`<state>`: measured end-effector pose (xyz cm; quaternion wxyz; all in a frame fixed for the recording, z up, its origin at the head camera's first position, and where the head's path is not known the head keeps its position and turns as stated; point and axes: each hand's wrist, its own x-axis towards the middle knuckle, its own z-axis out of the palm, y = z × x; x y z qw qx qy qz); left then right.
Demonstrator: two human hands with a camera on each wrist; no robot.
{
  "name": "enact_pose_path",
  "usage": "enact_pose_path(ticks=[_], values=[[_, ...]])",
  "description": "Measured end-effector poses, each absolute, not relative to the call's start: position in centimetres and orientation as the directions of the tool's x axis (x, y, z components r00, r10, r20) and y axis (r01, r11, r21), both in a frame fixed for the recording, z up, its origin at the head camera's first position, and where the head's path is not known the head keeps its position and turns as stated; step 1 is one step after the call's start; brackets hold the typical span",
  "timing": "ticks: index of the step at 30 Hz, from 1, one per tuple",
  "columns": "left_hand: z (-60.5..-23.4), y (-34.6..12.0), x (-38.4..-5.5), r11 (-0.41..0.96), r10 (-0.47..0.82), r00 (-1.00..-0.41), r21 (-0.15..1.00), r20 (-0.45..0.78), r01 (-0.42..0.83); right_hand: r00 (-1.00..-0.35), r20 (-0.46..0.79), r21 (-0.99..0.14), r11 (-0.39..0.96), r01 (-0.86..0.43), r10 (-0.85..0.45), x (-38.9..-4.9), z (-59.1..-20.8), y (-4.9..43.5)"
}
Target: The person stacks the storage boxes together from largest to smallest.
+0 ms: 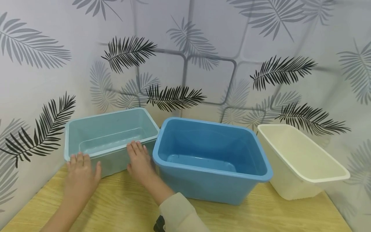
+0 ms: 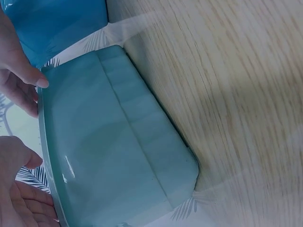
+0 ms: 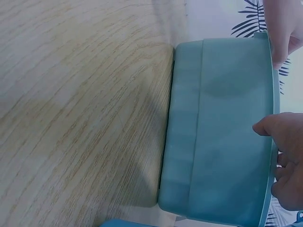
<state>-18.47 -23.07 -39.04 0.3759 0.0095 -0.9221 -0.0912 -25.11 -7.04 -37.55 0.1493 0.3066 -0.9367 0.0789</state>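
Note:
A teal plastic tub (image 1: 116, 162) stands on the wooden table at the left, its long near side toward me. My left hand (image 1: 80, 175) rests on the near rim by the left corner, fingers fairly straight and thumb spread apart. Nearer the right corner, my right hand (image 1: 141, 166) holds the same rim. In the right wrist view its thumb (image 3: 265, 125) lies against the outer wall, with the other fingers curled on the far side of the rim. The left wrist view shows the tub's smooth outer wall (image 2: 94, 137) and both hands along its rim.
Close beside my right hand stands a deeper blue tub (image 1: 203, 187). A cream tub (image 1: 287, 174) sits angled at the far right. Behind them rises a wall (image 1: 208, 29) with leaf patterns. The wooden table (image 1: 121, 206) narrows toward the left corner. A small black object (image 1: 159, 224) shows beside my right sleeve.

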Motion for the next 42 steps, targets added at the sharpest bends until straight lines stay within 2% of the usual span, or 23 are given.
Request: enact_pose_path(ticks=[11,18,22,27,36,42], values=[[-38.9,-23.7,-18.9,0.974,-0.136,-0.729,0.225,0.671,0.026,-0.722,0.380,0.017,0.785,-0.619,-0.578,-25.0,-38.1,-7.1],[-38.9,-24.3,-19.2,0.986,-0.113,-0.698,0.168,0.707,0.010,-0.718,0.352,0.076,0.783,-0.617,-0.600,-24.6,-37.9,-7.3],[-38.7,-24.5,-19.3,0.994,-0.076,-0.677,0.112,0.732,0.009,-0.744,0.329,0.015,0.791,-0.611,-0.581,-24.7,-37.9,-7.3],[-38.9,-24.3,-19.4,0.996,-0.051,-0.686,0.090,0.726,0.022,-0.807,0.321,-0.109,0.827,-0.552,-0.496,-25.1,-38.1,-7.0],[-39.4,-24.7,-19.5,0.991,-0.037,-0.688,0.117,0.725,0.070,-0.807,0.360,-0.098,0.841,-0.532,-0.468,-25.0,-38.5,-6.9],[-39.6,-25.2,-19.5,0.983,-0.036,-0.678,0.147,0.734,0.108,-0.789,0.392,-0.030,0.850,-0.525,-0.474,-24.7,-38.6,-7.0]])
